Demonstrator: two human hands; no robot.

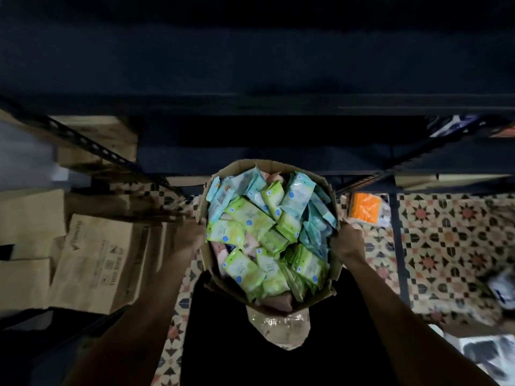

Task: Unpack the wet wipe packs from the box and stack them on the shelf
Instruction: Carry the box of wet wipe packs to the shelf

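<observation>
Cardboard box (324,288) gripped at opposite sidewalls by left hand (192,235) and right hand (349,238). Between grips: soft, slick wet wipe packs (250,215). Likely heavy; safer held under base.

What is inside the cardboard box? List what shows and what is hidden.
The box is heaped to its rim with green packs, blue packs and a few pink packs. Lower layers and the box floor are covered.

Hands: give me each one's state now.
Left hand: grips the box by its left side.
Right hand: grips the box by its right side.
</observation>
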